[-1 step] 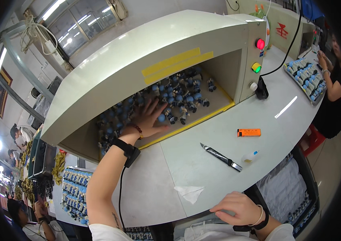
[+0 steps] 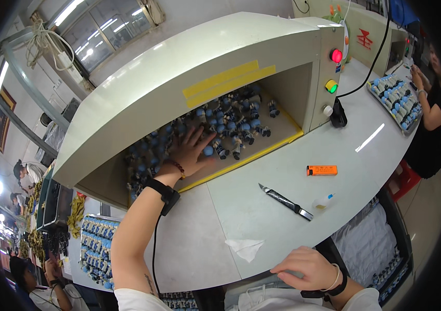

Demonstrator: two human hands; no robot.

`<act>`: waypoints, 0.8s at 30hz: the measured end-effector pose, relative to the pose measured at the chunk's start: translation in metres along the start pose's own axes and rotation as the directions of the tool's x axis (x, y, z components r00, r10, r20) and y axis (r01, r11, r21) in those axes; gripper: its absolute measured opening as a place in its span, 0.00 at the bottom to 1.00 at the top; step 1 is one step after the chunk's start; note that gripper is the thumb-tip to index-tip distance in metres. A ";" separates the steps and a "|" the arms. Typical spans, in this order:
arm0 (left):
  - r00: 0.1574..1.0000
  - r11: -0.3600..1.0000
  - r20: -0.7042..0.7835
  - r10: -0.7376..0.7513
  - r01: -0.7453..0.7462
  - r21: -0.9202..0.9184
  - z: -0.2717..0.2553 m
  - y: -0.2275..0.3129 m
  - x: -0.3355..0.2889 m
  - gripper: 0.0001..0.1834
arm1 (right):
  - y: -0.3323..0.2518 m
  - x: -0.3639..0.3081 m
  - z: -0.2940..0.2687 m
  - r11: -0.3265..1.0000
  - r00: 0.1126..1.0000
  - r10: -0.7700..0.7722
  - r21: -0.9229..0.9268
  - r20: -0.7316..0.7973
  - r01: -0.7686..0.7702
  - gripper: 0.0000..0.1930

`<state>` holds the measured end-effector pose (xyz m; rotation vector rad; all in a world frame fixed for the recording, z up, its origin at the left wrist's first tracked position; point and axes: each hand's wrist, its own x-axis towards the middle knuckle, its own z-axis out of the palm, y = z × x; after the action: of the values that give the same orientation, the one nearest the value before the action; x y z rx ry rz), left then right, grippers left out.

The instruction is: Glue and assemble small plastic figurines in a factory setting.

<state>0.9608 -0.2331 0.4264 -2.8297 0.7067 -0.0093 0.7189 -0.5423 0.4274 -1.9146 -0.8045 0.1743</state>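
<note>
My left hand (image 2: 187,153) reaches into a light-coloured box-shaped machine (image 2: 303,111), fingers spread. Its palm is over a crowd of small blue-headed figurines (image 2: 231,124) on the machine's floor; the hand touches or nearly touches them, and I cannot tell which. Nothing shows in its grasp. Close to me on the right, my right hand (image 2: 306,267) hovers at the table's near edge, holding nothing visible. Its fingers are loosely bent, thumb a little apart. Nearest to it are a scrap of white tissue (image 2: 245,249) and a craft knife (image 2: 285,201).
An orange lighter (image 2: 321,170) and a small clear bottle (image 2: 324,201) lie on the table (image 2: 194,249). A tray of figurines (image 2: 96,243) stands at left; another tray (image 2: 397,103) is before a co-worker (image 2: 430,114) at right. Lit red and green buttons (image 2: 332,86) sit on the machine.
</note>
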 end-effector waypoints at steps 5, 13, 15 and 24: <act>0.990 0.998 -0.129 -0.060 0.064 0.021 0.008 -0.005 -0.018 0.36 | -0.004 0.000 0.000 0.999 0.999 -0.042 0.001 0.024 0.042 0.06; 1.000 0.850 0.014 -0.014 0.020 -0.527 -0.055 0.084 -0.055 0.34 | -0.015 -0.032 -0.014 0.997 0.998 0.064 0.047 0.016 -0.065 0.03; 0.949 0.961 -0.315 0.026 -0.111 -0.255 -0.030 0.100 -0.097 0.37 | -0.002 -0.028 -0.011 0.991 0.943 0.096 0.055 0.320 -0.120 0.04; 0.770 0.668 -0.451 0.451 -0.626 -0.402 -0.001 0.193 -0.195 0.50 | 0.041 -0.048 -0.002 0.954 0.724 0.270 -0.075 0.635 -0.290 0.10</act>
<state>0.6993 -0.3082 0.3942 -2.9920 1.8989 -0.2028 0.7012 -0.5837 0.3823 -1.9489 -0.9302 1.0780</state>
